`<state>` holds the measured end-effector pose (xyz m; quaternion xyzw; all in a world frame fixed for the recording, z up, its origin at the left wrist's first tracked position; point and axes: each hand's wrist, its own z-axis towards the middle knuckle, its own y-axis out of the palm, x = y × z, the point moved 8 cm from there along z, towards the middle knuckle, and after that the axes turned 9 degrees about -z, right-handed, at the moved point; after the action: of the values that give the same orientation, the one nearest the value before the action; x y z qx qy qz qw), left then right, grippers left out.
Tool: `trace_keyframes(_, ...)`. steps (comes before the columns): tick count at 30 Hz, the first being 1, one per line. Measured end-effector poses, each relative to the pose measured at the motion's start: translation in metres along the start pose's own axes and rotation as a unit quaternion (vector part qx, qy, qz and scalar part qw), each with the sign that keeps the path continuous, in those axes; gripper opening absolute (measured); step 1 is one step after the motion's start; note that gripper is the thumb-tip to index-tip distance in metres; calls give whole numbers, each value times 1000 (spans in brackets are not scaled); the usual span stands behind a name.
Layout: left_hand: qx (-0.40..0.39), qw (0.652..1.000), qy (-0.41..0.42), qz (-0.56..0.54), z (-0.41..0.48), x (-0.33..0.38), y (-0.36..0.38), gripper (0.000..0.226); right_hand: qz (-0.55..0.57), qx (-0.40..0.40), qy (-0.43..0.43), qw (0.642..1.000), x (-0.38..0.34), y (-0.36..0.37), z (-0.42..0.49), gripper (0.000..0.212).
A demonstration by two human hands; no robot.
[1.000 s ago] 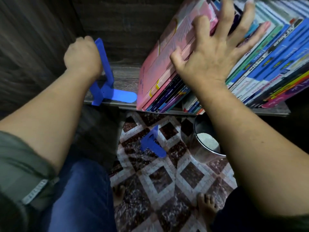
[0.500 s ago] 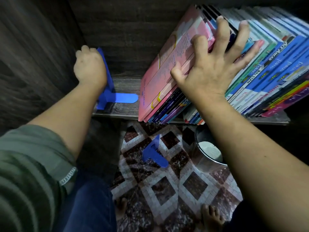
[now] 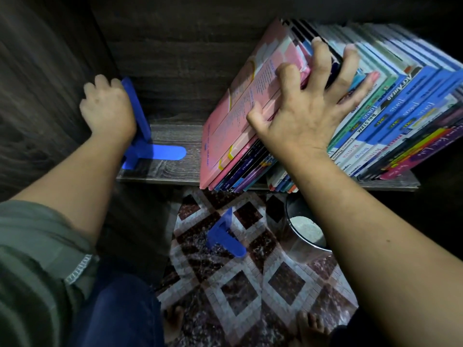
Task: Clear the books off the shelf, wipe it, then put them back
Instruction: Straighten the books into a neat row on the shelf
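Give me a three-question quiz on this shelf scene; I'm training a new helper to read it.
1. True or false: the left hand grips the blue bookend standing on the shelf.
2. Which way do the books lean: A left, B right, C upright?
3. Fill in: a second blue bookend lies on the ____.

Key: 1 true. 2 A; the right hand presses on them with spread fingers. 3 floor, beside a metal bucket.

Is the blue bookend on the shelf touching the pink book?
Apart. The head view shows bare shelf between the blue bookend and the pink book.
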<state>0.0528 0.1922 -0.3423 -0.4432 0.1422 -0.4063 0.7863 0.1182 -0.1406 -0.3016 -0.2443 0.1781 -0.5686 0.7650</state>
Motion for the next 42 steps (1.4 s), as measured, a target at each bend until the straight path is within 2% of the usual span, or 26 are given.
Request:
trace_keyframes(4,-24,998,-49,-11,0,-12,5,26,4,-14,1,1000,0,1,0,51)
trace_keyframes(17,-13,1000,-7,-22,3,-9,11,27,2,-35,-5,999,0,2,-1,50)
trace_keyframes(21,-8,1000,-9,-28,-5,0,-4,46,16,-54,-9,998,0,2,0,51)
trace_keyframes(24,7,997,51,-51,-25,42,-32,53,29,-38,-11,999,3,-2,0,43)
trace_keyframes(26,-73,985,105,-117,-41,78,-35,57,48,-5,-11,999,9,-9,3,38)
trace_keyframes(29,-265,914,205,-229,-83,137,-33,76,111,35,-18,993,24,-20,12,32)
trace_keyframes(31,-308,879,248,-267,-113,167,-39,85,134,48,-15,990,36,-26,20,30)
trace_keyframes(33,-286,884,242,-282,-129,184,-43,95,117,42,-2,992,48,-28,26,31)
trace_keyframes(38,-179,921,148,-314,-135,211,-50,118,126,-44,-11,991,60,-15,32,38)
trace_keyframes(42,-143,928,102,-327,-139,222,-50,119,137,-53,-3,989,60,-16,36,38)
